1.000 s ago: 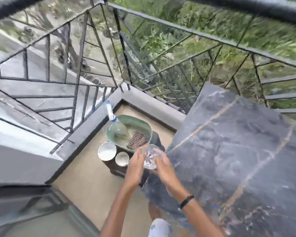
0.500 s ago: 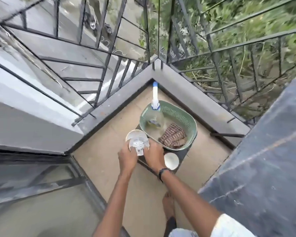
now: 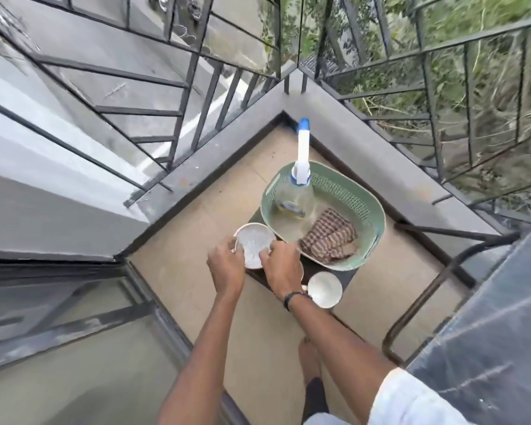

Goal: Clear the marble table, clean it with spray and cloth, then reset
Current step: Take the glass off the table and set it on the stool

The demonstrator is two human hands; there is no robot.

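On a low stool in the balcony corner, our left hand (image 3: 227, 265) and right hand (image 3: 281, 266) curled on opposite rims of a white saucer (image 3: 253, 244); whether a glass sat on it we could not tell. The spray bottle (image 3: 298, 191) and cloth (image 3: 330, 236) lay just beyond in a green basket (image 3: 359, 207), nearer the right hand.

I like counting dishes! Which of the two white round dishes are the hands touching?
The bigger white dish left of the green basket. Both hands are at its rim; the smaller white dish sits untouched beside the right wrist.
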